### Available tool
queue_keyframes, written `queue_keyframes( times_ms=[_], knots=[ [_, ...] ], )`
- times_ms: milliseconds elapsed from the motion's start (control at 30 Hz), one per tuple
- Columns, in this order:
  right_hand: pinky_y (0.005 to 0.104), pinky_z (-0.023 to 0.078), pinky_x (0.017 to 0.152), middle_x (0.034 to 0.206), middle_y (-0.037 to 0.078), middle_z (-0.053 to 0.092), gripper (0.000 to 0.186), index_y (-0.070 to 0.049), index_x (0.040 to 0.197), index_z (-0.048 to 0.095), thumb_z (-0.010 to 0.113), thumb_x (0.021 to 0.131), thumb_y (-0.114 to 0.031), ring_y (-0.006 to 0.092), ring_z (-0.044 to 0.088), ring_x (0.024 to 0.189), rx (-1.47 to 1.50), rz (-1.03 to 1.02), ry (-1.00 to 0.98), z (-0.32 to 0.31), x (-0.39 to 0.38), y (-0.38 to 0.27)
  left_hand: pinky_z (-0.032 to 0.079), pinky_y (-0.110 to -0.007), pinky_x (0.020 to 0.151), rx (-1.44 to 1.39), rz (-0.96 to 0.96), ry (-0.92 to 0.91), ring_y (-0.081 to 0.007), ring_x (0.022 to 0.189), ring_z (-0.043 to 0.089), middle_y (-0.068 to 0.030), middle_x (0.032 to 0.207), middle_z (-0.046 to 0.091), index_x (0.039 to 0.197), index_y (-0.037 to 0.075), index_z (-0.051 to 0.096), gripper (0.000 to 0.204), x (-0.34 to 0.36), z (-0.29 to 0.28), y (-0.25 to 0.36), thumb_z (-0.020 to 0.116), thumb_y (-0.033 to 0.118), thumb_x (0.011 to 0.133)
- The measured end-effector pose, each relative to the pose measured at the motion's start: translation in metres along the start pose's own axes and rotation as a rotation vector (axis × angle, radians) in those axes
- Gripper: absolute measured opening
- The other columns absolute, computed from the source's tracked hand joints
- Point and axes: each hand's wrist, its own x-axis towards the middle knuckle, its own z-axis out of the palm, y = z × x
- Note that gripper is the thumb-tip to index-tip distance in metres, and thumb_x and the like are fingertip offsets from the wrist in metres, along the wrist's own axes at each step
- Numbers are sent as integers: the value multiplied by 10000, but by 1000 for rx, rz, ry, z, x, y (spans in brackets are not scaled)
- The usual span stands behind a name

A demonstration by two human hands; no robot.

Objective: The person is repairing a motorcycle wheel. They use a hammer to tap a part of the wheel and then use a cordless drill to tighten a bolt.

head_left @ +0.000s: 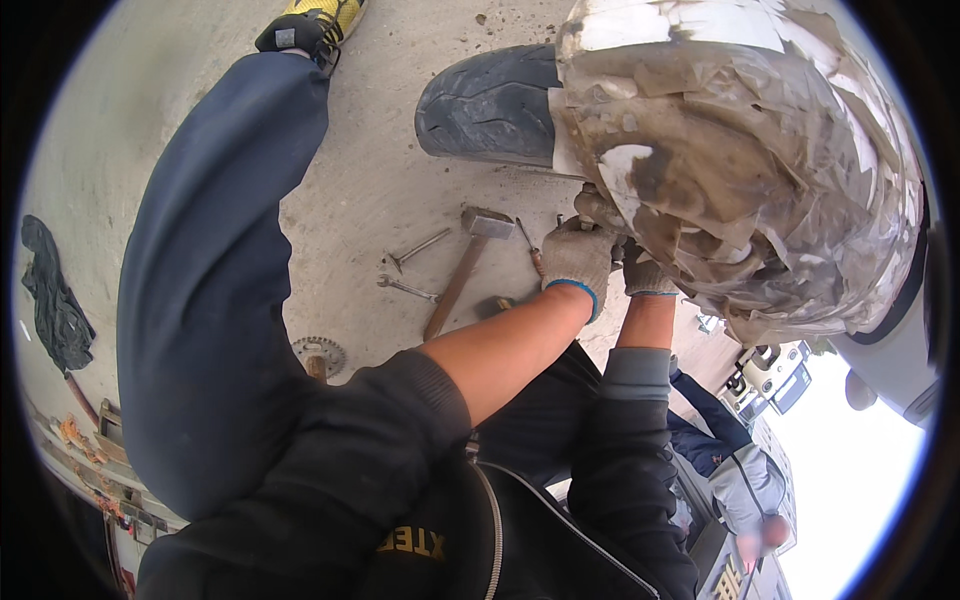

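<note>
Gloved, the left hand [576, 255] is set against a brownish part [597, 207] at the edge of the film-wrapped panel [740, 180]; whether it or the right hand [648, 278] is closed on anything cannot be told. The part is seen just beyond the left, nearer hand, its long axis unclear; no container can be made out.

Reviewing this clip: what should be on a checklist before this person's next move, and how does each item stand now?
1. Gloves on: ok, the left hand and right hand both wear them.
2. Grip secure: cannot tell, what the hands hold is mostly hidden.
3. Tyre firmly mounted: cannot tell, its mounting is out of sight.
4. Hammer in view: ok, lying on the ground.
5. Wrench put away: not ok, lying loose on the ground.
</note>
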Motion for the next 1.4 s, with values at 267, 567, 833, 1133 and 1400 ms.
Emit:
queue_keyframes(
  times_ms=[267, 567, 833, 1133, 1400],
  knots=[
    [403, 556, 933, 1163, 159, 712, 472, -12, 1353, 614, 668, 891, -88, 291, 673, 1057, -197, -617, 25, 14, -5, 4, 546, -323, 655, 297, 150, -373, -199, 730, 692, -49, 896, 728, 1028, 108, 678, 108, 12, -37, -1, 700, 85, 924],
    [437, 580, 913, 1283, 153, 682, 537, -9, 1446, 501, 659, 936, -77, 259, 660, 1156, 1263, 34, -99, 46, -64, -10, 524, -267, 675, -932, -937, -115, -127, 787, 640, -10, 937, 696, 1080, 108, 695, 76, 37, -34, 7, 700, 155, 1021],
    [365, 573, 764, 1019, 143, 752, 304, 40, 1119, 752, 759, 888, -158, 229, 706, 854, 1299, 430, 98, 92, -114, -3, 574, -328, 816, -359, -857, -235, -186, 905, 686, -63, 1058, 718, 1251, 38, 667, 278, 35, -76, 61, 711, 66, 978],
    [462, 589, 871, 1013, 222, 767, 266, -83, 1000, 816, 702, 902, -302, 403, 742, 978, 878, 192, 228, 101, -115, -25, 590, -356, 919, 646, 871, -736, -245, 1041, 736, -114, 1157, 758, 1269, 53, 707, 346, 58, -26, 195, 714, 116, 928],
    [500, 578, 799, 882, 250, 731, 360, -13, 884, 786, 649, 904, -345, 459, 714, 876, 843, 347, 143, 98, -106, -28, 588, -434, 960, 1768, 1542, -1403, -303, 1146, 704, -107, 1202, 756, 1268, 175, 746, 472, 70, 72, 190, 807, 252, 806]
  ],
)
